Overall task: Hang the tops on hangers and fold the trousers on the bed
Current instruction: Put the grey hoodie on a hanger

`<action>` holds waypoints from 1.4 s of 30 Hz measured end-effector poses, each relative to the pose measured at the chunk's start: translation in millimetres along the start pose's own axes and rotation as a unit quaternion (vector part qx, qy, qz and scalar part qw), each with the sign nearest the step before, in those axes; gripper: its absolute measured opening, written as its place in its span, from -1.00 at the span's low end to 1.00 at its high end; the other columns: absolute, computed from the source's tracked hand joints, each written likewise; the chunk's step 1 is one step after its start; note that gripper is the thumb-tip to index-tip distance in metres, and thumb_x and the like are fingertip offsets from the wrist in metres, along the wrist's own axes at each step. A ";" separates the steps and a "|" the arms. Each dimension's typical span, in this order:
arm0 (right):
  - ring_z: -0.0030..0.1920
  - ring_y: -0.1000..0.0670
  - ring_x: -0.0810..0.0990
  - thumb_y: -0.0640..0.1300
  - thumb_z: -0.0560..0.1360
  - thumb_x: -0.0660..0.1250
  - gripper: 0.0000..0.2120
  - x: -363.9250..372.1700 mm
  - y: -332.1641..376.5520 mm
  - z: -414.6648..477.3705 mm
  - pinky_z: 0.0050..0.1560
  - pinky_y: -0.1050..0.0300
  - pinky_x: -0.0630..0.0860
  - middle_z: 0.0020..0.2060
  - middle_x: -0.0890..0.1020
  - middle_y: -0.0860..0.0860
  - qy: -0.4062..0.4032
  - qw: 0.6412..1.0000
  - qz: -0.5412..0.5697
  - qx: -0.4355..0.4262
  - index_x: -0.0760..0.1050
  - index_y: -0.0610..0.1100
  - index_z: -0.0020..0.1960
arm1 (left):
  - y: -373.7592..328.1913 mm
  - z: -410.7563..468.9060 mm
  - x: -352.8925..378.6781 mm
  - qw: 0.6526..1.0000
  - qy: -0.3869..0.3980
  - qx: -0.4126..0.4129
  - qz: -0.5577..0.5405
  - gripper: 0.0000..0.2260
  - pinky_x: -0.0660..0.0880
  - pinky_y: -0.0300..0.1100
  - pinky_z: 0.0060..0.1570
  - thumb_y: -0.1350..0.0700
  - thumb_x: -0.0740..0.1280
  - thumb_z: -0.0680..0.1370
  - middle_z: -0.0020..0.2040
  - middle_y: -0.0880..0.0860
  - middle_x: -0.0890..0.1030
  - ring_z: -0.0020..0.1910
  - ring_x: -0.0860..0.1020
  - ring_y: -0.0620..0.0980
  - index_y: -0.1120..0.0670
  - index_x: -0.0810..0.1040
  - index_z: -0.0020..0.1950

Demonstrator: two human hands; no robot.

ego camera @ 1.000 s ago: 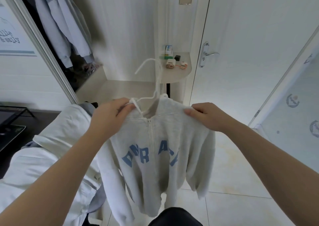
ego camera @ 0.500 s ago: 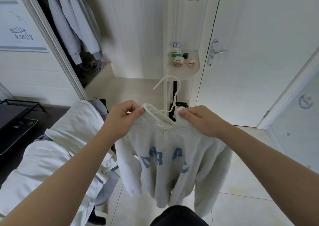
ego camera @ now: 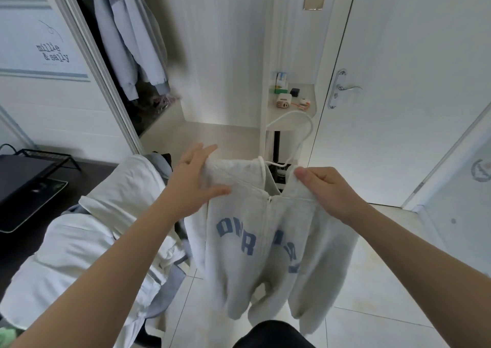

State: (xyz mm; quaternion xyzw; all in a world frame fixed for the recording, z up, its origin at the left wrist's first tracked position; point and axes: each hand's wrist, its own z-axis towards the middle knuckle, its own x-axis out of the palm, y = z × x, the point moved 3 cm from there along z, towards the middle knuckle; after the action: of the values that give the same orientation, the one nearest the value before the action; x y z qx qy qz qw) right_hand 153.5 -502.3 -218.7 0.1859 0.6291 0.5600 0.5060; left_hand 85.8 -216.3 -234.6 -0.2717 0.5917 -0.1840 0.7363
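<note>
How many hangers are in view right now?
1. The white hanger sits inside the grey hoodie gripped by the right hand, its hook rising above the collar. The tops hanging in the wardrobe may have more, hidden past the frame's top edge.

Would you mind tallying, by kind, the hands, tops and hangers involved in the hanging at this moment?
Hands: 2, the left hand and the right hand
Tops: 1, the grey hoodie
Hangers: 1, the white hanger
Total: 4
</note>
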 end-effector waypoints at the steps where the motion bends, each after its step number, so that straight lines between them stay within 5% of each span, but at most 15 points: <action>1: -0.38 0.02 0.26 0.03 0.66 0.20 -0.54 -1.8 -1.4 -0.4 -0.36 0.21 0.23 -0.42 0.28 -0.01 -0.007 1.000 0.011 0.004 0.28 -0.15 -0.36 | 6.8 -3.8 -0.4 1.000 -0.019 -0.017 -0.016 -0.27 0.34 -0.02 0.38 -0.12 0.53 0.45 0.49 0.02 0.34 0.42 0.35 0.04 -0.17 0.26 0.54; 4: -0.41 0.05 0.26 0.03 0.64 0.21 -0.53 -4.6 -4.5 -1.1 -0.38 0.26 0.23 -0.44 0.28 0.01 -0.007 1.000 0.025 0.010 0.26 -0.16 -0.37 | 23.3 -8.3 -9.0 0.996 -0.087 -0.010 -0.003 -0.69 0.39 -0.29 -0.08 0.12 0.37 0.61 -0.03 0.00 0.61 -0.09 0.54 0.03 0.03 0.48 0.36; 6: -0.39 0.02 0.27 0.11 0.60 0.21 -0.48 -5.0 -4.7 -0.5 -0.36 0.24 0.25 -0.43 0.30 -0.02 0.006 1.000 0.025 0.012 0.24 -0.22 -0.37 | 26.3 -7.8 -21.2 0.992 -0.115 0.024 0.040 -0.96 0.31 -0.34 -0.27 0.17 0.31 0.65 -0.27 -0.09 0.54 -0.25 0.51 0.07 0.07 0.55 0.07; 7: -0.38 0.00 0.28 0.15 0.57 0.21 -0.46 -5.6 -4.0 0.1 -0.36 0.23 0.26 -0.42 0.30 -0.04 0.013 1.000 0.025 0.011 0.24 -0.25 -0.36 | 26.8 -7.6 -27.9 0.990 -0.127 0.040 0.050 -0.93 0.30 -0.31 -0.29 0.18 0.30 0.65 -0.30 -0.06 0.55 -0.25 0.53 0.11 0.08 0.56 0.01; 9: -0.36 0.00 0.30 0.19 0.54 0.21 -0.45 -6.9 -1.4 3.0 -0.33 0.20 0.28 -0.41 0.32 -0.05 0.027 0.999 0.021 0.011 0.26 -0.25 -0.36 | 28.4 -6.9 -39.2 0.985 -0.144 0.068 0.066 -0.90 0.32 -0.21 -0.25 0.19 0.30 0.65 -0.24 0.05 0.62 -0.23 0.56 0.15 0.14 0.61 0.05; 12: -0.34 -0.02 0.35 0.23 0.53 0.19 -0.42 -10.4 3.3 9.9 -0.25 0.11 0.31 -0.38 0.36 -0.07 0.041 0.999 0.007 0.019 0.29 -0.29 -0.33 | 28.3 -10.3 -49.9 0.981 -0.178 0.061 0.048 -0.90 0.36 -0.36 -0.23 0.11 0.39 0.61 -0.21 0.03 0.64 -0.23 0.54 0.00 0.13 0.61 0.06; 16: -0.36 -0.01 0.35 0.24 0.54 0.18 -0.42 -16.6 6.4 12.2 -0.26 0.13 0.32 -0.39 0.36 -0.06 0.051 0.998 -0.013 0.018 0.29 -0.27 -0.33 | 29.9 -15.4 -63.2 0.974 -0.223 0.032 0.013 -0.80 0.38 -0.21 -0.26 0.07 0.44 0.57 -0.29 0.09 0.58 -0.29 0.50 0.03 0.17 0.54 -0.12; 20: -0.37 0.00 0.33 0.20 0.56 0.19 -0.46 -10.7 11.4 7.5 -0.29 0.15 0.30 -0.40 0.34 -0.04 0.067 0.998 -0.006 0.001 0.28 -0.23 -0.35 | 33.3 -4.5 -72.8 0.971 -0.239 0.002 -0.016 -0.66 0.31 -0.28 -0.33 0.05 0.31 0.64 -0.38 0.09 0.47 -0.37 0.38 0.01 0.17 0.41 -0.28; 25: -0.37 -0.04 0.28 0.24 0.59 0.26 -0.41 -1.5 12.1 8.4 -0.29 0.11 0.25 -0.41 0.30 -0.07 0.049 0.999 0.017 -0.015 0.25 -0.17 -0.39 | 20.7 0.6 -52.3 0.991 -0.126 0.016 -0.032 -0.61 0.34 -0.03 -0.17 -0.06 0.18 0.68 -0.26 0.12 0.56 -0.22 0.50 0.08 0.19 0.55 -0.17; 29: -0.36 -0.05 0.25 0.14 0.61 0.23 -0.45 2.6 14.4 12.4 -0.26 0.07 0.21 -0.41 0.27 -0.08 0.052 0.998 0.006 -0.023 0.22 -0.23 -0.35 | -1.1 -6.3 -31.5 0.993 -0.002 0.113 0.035 -0.80 0.35 -0.32 -0.20 -0.18 0.19 0.61 -0.21 -0.15 0.57 -0.18 0.52 -0.22 -0.15 0.52 -0.11; 31: -0.37 -0.04 0.25 0.13 0.61 0.22 -0.49 3.4 18.3 13.3 -0.29 0.08 0.22 -0.42 0.27 -0.07 0.052 0.998 0.005 -0.023 0.24 -0.17 -0.37 | -3.6 -4.1 -26.2 0.988 0.005 0.135 0.070 -0.79 0.29 -0.28 -0.21 -0.26 0.13 0.58 -0.25 -0.16 0.48 -0.22 0.46 -0.22 -0.24 0.38 -0.20; 34: -0.39 -0.03 0.25 0.09 0.63 0.22 -0.52 3.0 21.8 16.5 -0.32 0.13 0.23 -0.43 0.27 -0.06 0.058 0.998 -0.012 -0.021 0.26 -0.12 -0.38 | -2.4 -1.5 -20.6 0.984 -0.002 0.160 0.074 -0.71 0.26 -0.23 -0.23 -0.21 0.14 0.61 -0.31 -0.11 0.41 -0.26 0.42 -0.17 -0.21 0.27 -0.29; 38: -0.44 0.04 0.24 0.10 0.64 0.23 -0.51 -0.2 23.2 22.3 -0.39 0.26 0.21 -0.46 0.27 0.04 0.065 0.997 -0.032 -0.015 0.21 -0.03 -0.41 | 0.3 3.0 -17.7 0.983 -0.056 0.171 0.032 -0.72 0.31 -0.34 -0.11 -0.03 0.31 0.64 -0.27 -0.14 0.46 -0.18 0.46 -0.16 -0.33 0.40 -0.22; 42: -0.44 0.09 0.27 0.08 0.65 0.23 -0.55 -8.3 33.4 30.7 -0.39 0.32 0.23 -0.45 0.30 0.06 0.083 0.994 -0.064 -0.017 0.27 -0.09 -0.34 | -6.0 10.7 -22.3 0.973 -0.148 0.177 0.018 -0.84 0.31 -0.46 -0.08 0.03 0.31 0.61 -0.28 -0.24 0.48 -0.15 0.46 -0.29 -0.14 0.48 -0.17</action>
State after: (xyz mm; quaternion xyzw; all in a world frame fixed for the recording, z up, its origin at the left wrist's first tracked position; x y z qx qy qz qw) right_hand 171.8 -483.0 -181.1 0.0899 0.6700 0.5505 0.4899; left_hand 91.3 -205.9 -212.1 -0.1504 0.4389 -0.2304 0.8554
